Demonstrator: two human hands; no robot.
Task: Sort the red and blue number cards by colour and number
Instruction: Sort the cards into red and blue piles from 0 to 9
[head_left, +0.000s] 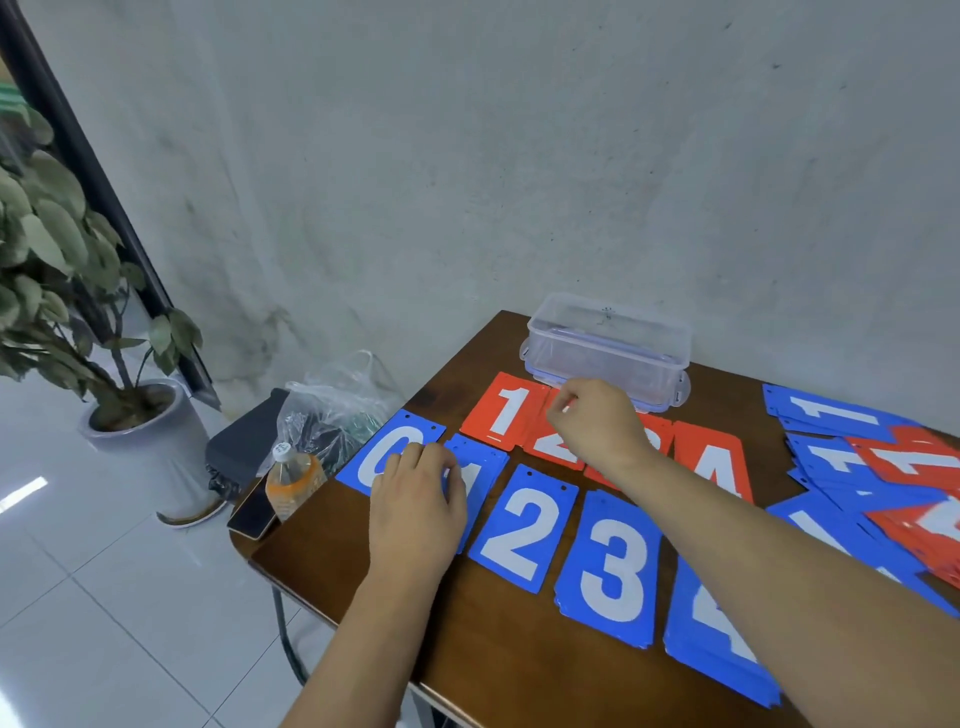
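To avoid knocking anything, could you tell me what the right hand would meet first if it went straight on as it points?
The right hand points leftward along the red row, so the red 1 card comes first, though the hand's height above it is unclear.

Light: diffuse, even, moderately bright indoors. Hard white glare patch on glossy floor tiles (23, 492) at far left, with weaker reflections across them. Table (498, 654) dark, faint sheen along its near-left edge. Shadows soft and short. Wide-angle bowing: door frame (78, 171) leans. Card pile (893, 483) at table's right edge soft, smeared.
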